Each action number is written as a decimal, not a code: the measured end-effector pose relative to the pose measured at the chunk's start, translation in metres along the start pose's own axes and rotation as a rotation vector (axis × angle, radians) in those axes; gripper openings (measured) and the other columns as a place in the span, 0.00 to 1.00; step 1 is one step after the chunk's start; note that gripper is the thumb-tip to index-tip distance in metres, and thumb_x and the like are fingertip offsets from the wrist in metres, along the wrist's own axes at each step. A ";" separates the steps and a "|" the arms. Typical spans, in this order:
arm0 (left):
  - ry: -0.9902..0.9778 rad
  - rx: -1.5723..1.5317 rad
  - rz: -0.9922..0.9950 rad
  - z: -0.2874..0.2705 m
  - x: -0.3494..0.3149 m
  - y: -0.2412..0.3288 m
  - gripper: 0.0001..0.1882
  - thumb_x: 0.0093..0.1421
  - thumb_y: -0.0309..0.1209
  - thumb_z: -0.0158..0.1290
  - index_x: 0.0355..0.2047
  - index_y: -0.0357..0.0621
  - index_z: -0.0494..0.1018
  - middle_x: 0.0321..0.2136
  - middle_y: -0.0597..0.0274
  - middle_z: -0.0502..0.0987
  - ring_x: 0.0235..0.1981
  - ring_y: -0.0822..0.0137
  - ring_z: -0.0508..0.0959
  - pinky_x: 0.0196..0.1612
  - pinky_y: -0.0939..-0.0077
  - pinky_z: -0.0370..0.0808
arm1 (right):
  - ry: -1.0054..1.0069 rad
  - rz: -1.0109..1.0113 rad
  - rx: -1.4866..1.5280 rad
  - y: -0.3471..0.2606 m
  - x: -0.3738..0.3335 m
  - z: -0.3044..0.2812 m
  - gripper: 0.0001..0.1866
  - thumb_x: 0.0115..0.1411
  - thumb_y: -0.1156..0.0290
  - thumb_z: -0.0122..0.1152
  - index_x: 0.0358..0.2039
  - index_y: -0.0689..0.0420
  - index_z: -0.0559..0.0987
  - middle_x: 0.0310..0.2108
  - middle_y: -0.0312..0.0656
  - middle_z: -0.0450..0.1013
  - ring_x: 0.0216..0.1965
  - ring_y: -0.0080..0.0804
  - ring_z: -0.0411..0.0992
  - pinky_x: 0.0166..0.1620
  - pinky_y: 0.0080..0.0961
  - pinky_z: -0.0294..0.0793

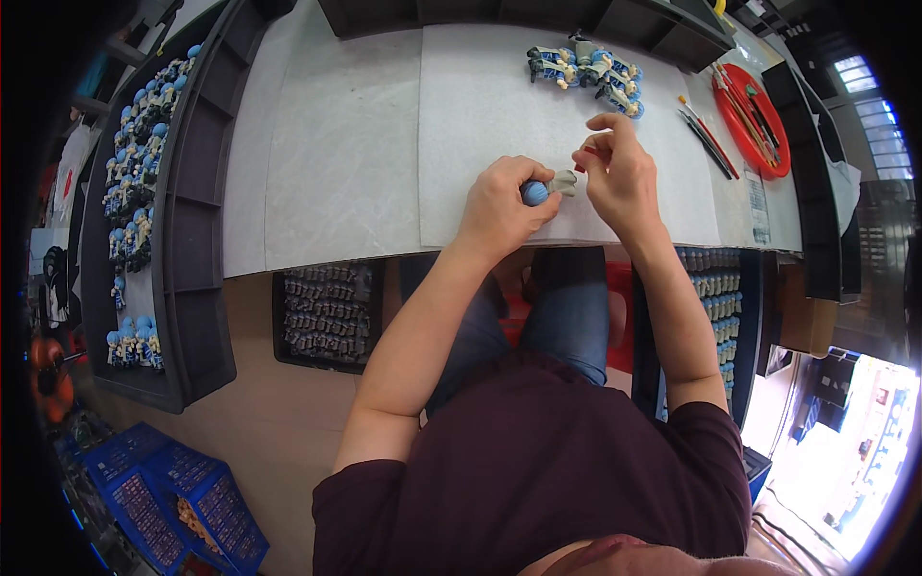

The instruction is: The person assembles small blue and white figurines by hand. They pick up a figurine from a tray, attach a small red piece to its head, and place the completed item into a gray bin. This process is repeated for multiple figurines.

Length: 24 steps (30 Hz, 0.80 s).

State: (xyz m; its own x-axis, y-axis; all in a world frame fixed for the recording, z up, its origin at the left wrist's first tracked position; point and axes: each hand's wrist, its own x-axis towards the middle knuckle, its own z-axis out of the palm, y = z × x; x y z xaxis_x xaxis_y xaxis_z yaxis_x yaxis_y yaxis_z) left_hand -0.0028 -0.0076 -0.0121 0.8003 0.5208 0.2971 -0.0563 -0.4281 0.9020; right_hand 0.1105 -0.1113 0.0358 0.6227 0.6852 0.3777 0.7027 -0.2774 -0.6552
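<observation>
My left hand (509, 206) is closed round a small figurine with a blue head (534, 194) and a pale grey-green lower part (564, 182). The figurine lies tilted over the white sheet, its grey end toward the right. Just right of it my right hand (619, 182) is raised, fingers bent in a pinch. A small red object (582, 160) shows between its thumb and fingers; its kind cannot be made out. Beyond my hands, several blue-haired figurines (588, 69) in blue and white lie in a cluster on the white sheet (471, 115).
At right, a red oval tray (783, 144) holds brushes, with loose brushes (709, 144) beside it. A black crate (192, 288) of finished-looking figurines stands left. Below the table edge sit a tray of grey pieces (327, 312) and a crate of blue-topped pieces (715, 298). Blue crates (182, 490) stand lower left.
</observation>
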 end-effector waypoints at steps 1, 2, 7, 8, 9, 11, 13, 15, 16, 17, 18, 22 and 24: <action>0.007 0.007 -0.005 0.002 -0.001 0.000 0.13 0.43 0.27 0.62 0.30 0.37 0.74 0.29 0.57 0.76 0.30 0.67 0.76 0.35 0.76 0.72 | 0.006 0.057 0.045 0.001 0.000 -0.001 0.15 0.47 0.82 0.57 0.37 0.61 0.67 0.22 0.45 0.73 0.24 0.38 0.74 0.28 0.28 0.71; 0.013 0.013 -0.010 0.003 -0.002 -0.001 0.13 0.43 0.27 0.62 0.30 0.37 0.74 0.29 0.57 0.76 0.30 0.67 0.76 0.34 0.76 0.72 | -0.023 0.050 0.059 0.002 0.000 0.001 0.15 0.47 0.83 0.57 0.36 0.61 0.67 0.22 0.46 0.73 0.24 0.38 0.74 0.28 0.28 0.71; 0.041 0.042 0.025 0.003 0.002 -0.002 0.13 0.42 0.27 0.62 0.29 0.37 0.74 0.28 0.57 0.75 0.28 0.67 0.75 0.32 0.77 0.72 | -0.045 0.017 0.040 -0.002 -0.002 0.003 0.15 0.46 0.84 0.57 0.34 0.61 0.65 0.21 0.47 0.72 0.23 0.40 0.73 0.28 0.29 0.71; 0.047 0.048 0.018 0.003 0.002 -0.003 0.13 0.42 0.27 0.62 0.29 0.37 0.74 0.28 0.57 0.75 0.28 0.67 0.75 0.32 0.77 0.72 | -0.028 0.009 0.034 -0.001 -0.002 0.001 0.15 0.46 0.84 0.57 0.34 0.61 0.65 0.21 0.47 0.72 0.23 0.40 0.73 0.28 0.29 0.71; 0.044 0.043 0.015 0.003 0.003 -0.002 0.13 0.42 0.27 0.62 0.29 0.37 0.74 0.28 0.57 0.75 0.28 0.67 0.75 0.31 0.77 0.72 | -0.011 0.002 0.029 0.000 -0.001 -0.001 0.15 0.46 0.84 0.57 0.33 0.61 0.65 0.22 0.47 0.71 0.23 0.41 0.73 0.28 0.29 0.71; 0.030 0.035 0.001 0.004 0.001 0.001 0.13 0.42 0.27 0.62 0.29 0.37 0.74 0.27 0.57 0.75 0.27 0.67 0.75 0.31 0.77 0.72 | -0.031 -0.030 -0.006 0.005 -0.004 0.001 0.14 0.46 0.84 0.57 0.33 0.61 0.64 0.22 0.47 0.71 0.24 0.39 0.74 0.28 0.28 0.72; 0.052 0.057 0.026 0.004 0.000 0.000 0.12 0.42 0.27 0.62 0.28 0.37 0.74 0.27 0.57 0.75 0.27 0.67 0.75 0.30 0.77 0.72 | -0.013 -0.004 0.037 0.008 -0.004 -0.001 0.14 0.47 0.85 0.56 0.32 0.61 0.64 0.22 0.46 0.71 0.24 0.38 0.74 0.28 0.27 0.72; 0.061 0.066 0.036 0.004 0.003 0.001 0.12 0.42 0.27 0.62 0.28 0.37 0.74 0.26 0.57 0.75 0.27 0.66 0.75 0.30 0.76 0.72 | 0.039 0.077 0.158 0.006 0.001 -0.009 0.14 0.48 0.85 0.56 0.32 0.61 0.63 0.21 0.46 0.71 0.24 0.37 0.74 0.28 0.26 0.72; 0.049 0.064 0.024 0.003 0.003 0.003 0.12 0.41 0.27 0.62 0.27 0.37 0.74 0.26 0.57 0.75 0.27 0.66 0.75 0.30 0.75 0.72 | 0.030 0.056 0.180 0.002 0.000 -0.012 0.13 0.49 0.85 0.55 0.32 0.61 0.63 0.21 0.45 0.70 0.25 0.35 0.75 0.28 0.26 0.72; 0.038 0.062 0.013 0.002 0.003 0.004 0.12 0.41 0.27 0.62 0.27 0.37 0.74 0.26 0.57 0.75 0.27 0.66 0.75 0.31 0.75 0.72 | -0.012 0.050 0.175 -0.001 -0.004 -0.010 0.13 0.48 0.85 0.55 0.32 0.61 0.63 0.21 0.45 0.70 0.25 0.35 0.75 0.28 0.26 0.72; 0.044 0.066 0.022 0.003 0.001 0.002 0.12 0.41 0.27 0.62 0.27 0.37 0.74 0.26 0.57 0.75 0.27 0.65 0.75 0.31 0.75 0.72 | -0.054 0.044 0.171 -0.005 -0.007 -0.005 0.13 0.48 0.85 0.55 0.32 0.61 0.63 0.21 0.45 0.70 0.25 0.35 0.75 0.28 0.26 0.72; 0.052 0.071 0.054 0.004 0.002 0.000 0.12 0.41 0.27 0.62 0.26 0.38 0.74 0.26 0.56 0.75 0.27 0.64 0.75 0.31 0.74 0.72 | -0.068 0.058 0.125 0.001 -0.002 0.010 0.14 0.47 0.86 0.55 0.31 0.60 0.62 0.21 0.47 0.70 0.24 0.39 0.74 0.27 0.29 0.71; 0.058 0.073 0.052 0.005 0.001 0.001 0.11 0.41 0.27 0.61 0.26 0.38 0.74 0.25 0.56 0.75 0.27 0.64 0.75 0.31 0.73 0.71 | -0.060 0.061 0.113 0.002 -0.003 0.011 0.14 0.47 0.86 0.55 0.31 0.60 0.62 0.21 0.47 0.70 0.25 0.41 0.74 0.28 0.30 0.71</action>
State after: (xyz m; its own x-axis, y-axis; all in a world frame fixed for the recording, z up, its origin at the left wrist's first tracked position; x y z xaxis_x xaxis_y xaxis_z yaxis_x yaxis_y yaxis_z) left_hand 0.0010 -0.0110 -0.0121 0.7616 0.5371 0.3626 -0.0515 -0.5076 0.8600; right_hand 0.1063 -0.1070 0.0263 0.6393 0.7092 0.2970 0.6187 -0.2451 -0.7464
